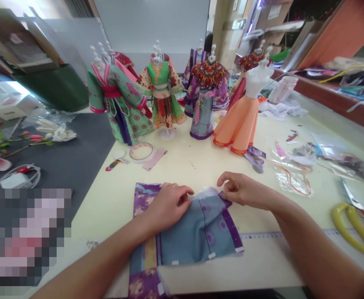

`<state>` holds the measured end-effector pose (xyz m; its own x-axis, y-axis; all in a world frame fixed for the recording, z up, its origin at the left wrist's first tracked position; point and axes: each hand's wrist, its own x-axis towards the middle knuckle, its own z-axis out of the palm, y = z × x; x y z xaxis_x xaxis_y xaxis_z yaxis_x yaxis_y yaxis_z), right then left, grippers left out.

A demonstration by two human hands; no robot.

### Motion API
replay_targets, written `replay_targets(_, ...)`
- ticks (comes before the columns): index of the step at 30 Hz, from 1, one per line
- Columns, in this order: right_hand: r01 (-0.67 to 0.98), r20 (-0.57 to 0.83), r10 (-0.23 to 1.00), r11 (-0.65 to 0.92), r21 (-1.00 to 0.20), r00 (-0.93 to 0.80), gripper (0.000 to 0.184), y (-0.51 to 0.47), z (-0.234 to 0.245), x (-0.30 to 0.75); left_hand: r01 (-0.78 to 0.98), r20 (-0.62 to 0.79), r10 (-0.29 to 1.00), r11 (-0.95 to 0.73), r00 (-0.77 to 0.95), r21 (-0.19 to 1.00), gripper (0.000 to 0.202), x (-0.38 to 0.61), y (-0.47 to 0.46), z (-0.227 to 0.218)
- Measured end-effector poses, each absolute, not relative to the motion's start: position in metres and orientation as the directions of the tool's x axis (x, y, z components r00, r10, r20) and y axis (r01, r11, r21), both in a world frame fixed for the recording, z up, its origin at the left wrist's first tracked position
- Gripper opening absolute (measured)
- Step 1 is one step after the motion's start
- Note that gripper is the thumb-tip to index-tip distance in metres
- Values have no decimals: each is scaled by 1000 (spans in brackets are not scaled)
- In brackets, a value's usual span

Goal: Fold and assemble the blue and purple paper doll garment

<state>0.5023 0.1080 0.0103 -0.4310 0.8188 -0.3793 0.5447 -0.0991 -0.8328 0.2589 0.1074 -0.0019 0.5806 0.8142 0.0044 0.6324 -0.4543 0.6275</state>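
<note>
A blue cloth piece (184, 236) with purple borders and dark lines lies in front of me, small white tabs along its near edge. Under its left side is a purple floral cloth (142, 284) with a tan band. My left hand (171, 205) rests on the blue cloth's upper left, fingers bent, thumb and index finger apart. At the upper right corner, my right hand (240, 189) pinches the purple-edged cloth and lifts it slightly, its index finger curled above. The fingertips partly hide that corner.
Doll-sized dresses stand behind on white forms, among them a green robe (122, 99) and an orange skirt (239, 120). A tape roll (141, 151) lies beyond the cloth. A ruler (262, 236) and yellow-handled scissors (354, 226) are at right. A pixelated patch covers the lower left.
</note>
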Motion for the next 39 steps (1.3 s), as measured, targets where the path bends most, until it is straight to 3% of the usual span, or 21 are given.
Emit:
replay_targets(5,599,-298,859,12,-800,-416,18,107,7,498,644,24,800,-500,600,578,18,258,106,-2)
replay_targets(12,773,-205,908,174,-609,-366,20,106,6,494,665,3,784,-529,621,527,19,258,107,1)
replay_targets(22,854,-191,911,246,-458,-366,23,104,7,492,688,-190,810,-319,555,652,17,230,129,23)
replay_targets(28,880,-201,915,247,-406,-349,24,100,15,491,728,-288,734,-390,616,563,17,223,123,37)
replay_targets(36,938,-11,984,165,-305,-177,15,106,11,494,748,-181,776,-476,605,462,8,220,102,19)
replay_targets(39,919,99,973,230,-319,-209,11,103,12,482,758,-162,793,-469,588,454,8,221,98,16)
